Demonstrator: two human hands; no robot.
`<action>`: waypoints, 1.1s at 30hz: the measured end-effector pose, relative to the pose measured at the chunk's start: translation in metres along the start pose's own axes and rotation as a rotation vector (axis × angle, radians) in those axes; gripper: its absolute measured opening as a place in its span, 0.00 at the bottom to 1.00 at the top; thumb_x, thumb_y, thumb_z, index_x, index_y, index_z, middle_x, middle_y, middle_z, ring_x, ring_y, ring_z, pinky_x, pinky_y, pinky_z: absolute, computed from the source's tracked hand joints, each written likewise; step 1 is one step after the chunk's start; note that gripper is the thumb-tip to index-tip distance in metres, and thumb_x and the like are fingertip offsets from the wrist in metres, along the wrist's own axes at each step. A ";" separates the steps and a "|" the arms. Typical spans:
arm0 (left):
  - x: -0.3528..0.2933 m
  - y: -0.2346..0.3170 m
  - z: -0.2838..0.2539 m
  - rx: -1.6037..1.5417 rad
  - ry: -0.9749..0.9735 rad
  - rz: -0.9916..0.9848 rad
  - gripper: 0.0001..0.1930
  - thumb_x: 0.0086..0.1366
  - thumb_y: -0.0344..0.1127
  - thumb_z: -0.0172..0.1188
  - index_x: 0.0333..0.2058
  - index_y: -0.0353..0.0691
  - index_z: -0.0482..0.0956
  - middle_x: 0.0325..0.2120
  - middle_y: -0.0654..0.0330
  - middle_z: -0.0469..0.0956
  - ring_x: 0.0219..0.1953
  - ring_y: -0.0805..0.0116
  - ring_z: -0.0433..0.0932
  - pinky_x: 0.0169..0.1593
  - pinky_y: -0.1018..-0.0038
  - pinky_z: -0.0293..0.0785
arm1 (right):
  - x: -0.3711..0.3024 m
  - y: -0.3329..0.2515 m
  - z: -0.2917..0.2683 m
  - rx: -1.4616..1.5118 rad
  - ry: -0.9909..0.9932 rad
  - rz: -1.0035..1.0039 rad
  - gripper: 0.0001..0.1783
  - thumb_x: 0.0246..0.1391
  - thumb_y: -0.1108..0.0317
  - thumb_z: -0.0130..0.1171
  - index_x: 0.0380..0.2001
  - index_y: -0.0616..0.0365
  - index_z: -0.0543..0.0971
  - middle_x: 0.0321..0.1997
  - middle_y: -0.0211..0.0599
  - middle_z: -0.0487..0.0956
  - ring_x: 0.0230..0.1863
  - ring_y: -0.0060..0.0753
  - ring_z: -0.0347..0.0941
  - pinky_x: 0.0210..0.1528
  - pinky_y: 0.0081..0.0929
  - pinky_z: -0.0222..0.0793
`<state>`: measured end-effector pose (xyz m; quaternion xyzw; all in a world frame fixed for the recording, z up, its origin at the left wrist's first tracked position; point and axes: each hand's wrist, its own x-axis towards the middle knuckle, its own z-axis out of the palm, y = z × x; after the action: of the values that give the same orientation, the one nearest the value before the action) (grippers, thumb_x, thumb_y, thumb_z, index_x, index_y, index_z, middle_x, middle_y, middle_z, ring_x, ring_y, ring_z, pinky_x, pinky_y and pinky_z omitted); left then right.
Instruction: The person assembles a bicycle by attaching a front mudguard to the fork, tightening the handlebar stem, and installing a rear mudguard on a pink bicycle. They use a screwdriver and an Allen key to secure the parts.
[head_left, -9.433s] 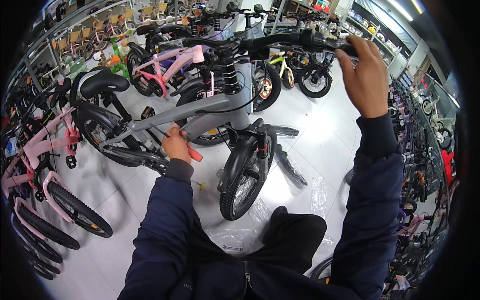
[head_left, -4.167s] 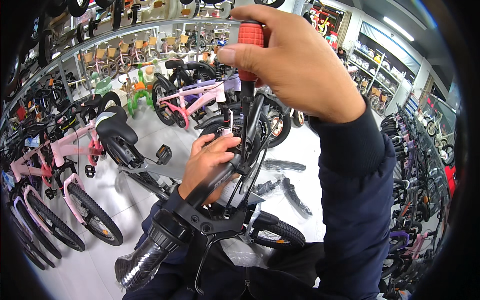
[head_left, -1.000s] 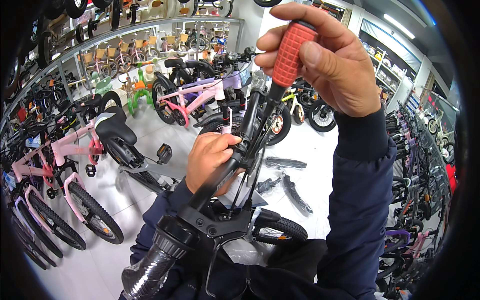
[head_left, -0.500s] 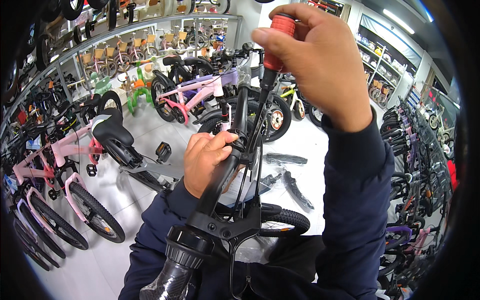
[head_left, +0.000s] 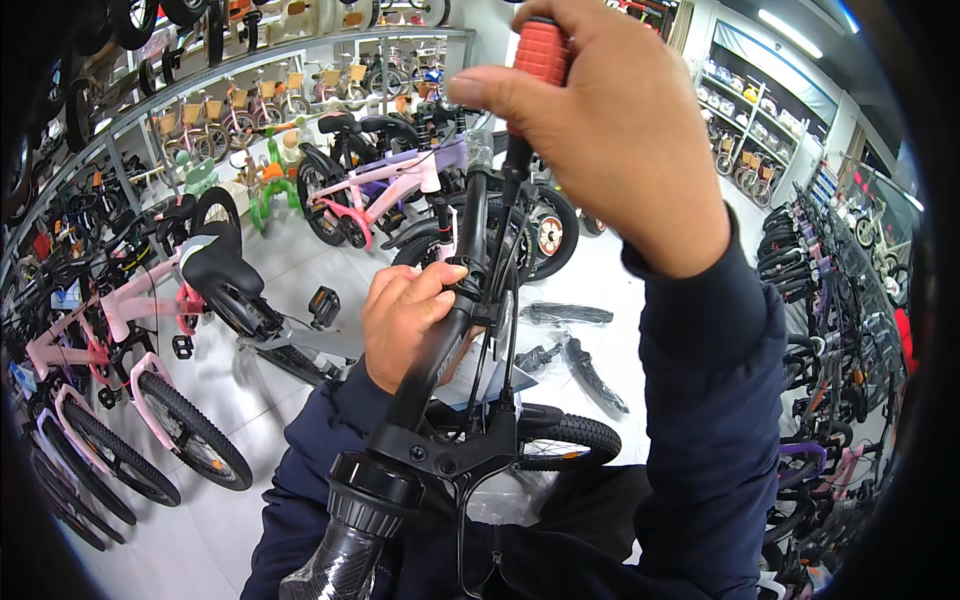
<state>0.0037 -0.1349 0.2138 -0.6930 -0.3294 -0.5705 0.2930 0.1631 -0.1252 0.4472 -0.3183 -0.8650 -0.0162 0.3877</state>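
A black bicycle handlebar (head_left: 440,349) runs away from me, with a black clamp (head_left: 468,287) around it. My left hand (head_left: 408,318) is closed around the bar from the left, thumb and fingertip pressed against the clamp. High at the top, my right hand (head_left: 625,130) is around the red grip of a screwdriver (head_left: 540,52), its thumb sticking out to the left past the grip. The screwdriver's dark shaft points down along the bar toward the clamp; its tip is lost among black cables. A brake lever bracket (head_left: 430,452) and a plastic-wrapped grip (head_left: 335,560) sit at the near end.
A bicycle wheel (head_left: 570,440) stands below the bar. Plastic-wrapped black parts (head_left: 592,375) lie on the white floor. Pink bicycles (head_left: 130,300) line the left, with a black saddle (head_left: 225,262) close by. Many more bicycles (head_left: 815,300) crowd the right side.
My right hand has shifted left with the screwdriver, which now stands closer to the bar. Its thumb has slid off the grip to the left. My left hand stays at the clamp.
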 end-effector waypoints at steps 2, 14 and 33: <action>0.000 0.001 0.000 0.016 -0.007 -0.007 0.32 0.46 0.25 0.76 0.48 0.38 0.66 0.47 0.43 0.81 0.35 0.48 0.77 0.43 0.55 0.72 | -0.001 0.014 0.005 0.120 0.021 -0.138 0.22 0.60 0.59 0.65 0.50 0.63 0.75 0.26 0.35 0.78 0.28 0.30 0.77 0.34 0.27 0.74; 0.002 -0.004 0.002 0.068 -0.073 0.006 0.31 0.52 0.30 0.75 0.50 0.40 0.65 0.46 0.44 0.80 0.35 0.47 0.77 0.43 0.55 0.72 | -0.006 -0.018 -0.006 0.022 -0.193 -0.075 0.20 0.64 0.65 0.59 0.53 0.65 0.70 0.32 0.45 0.82 0.34 0.38 0.82 0.37 0.34 0.80; -0.002 -0.003 0.001 0.046 -0.049 -0.033 0.24 0.52 0.34 0.72 0.45 0.40 0.68 0.45 0.48 0.80 0.36 0.48 0.76 0.45 0.57 0.73 | 0.023 0.046 0.040 0.948 -0.312 -0.276 0.24 0.55 0.65 0.66 0.50 0.66 0.73 0.40 0.47 0.81 0.35 0.35 0.84 0.36 0.30 0.78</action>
<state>0.0018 -0.1326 0.2117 -0.6943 -0.3609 -0.5504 0.2911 0.1512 -0.0655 0.4246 0.0108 -0.8588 0.3741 0.3498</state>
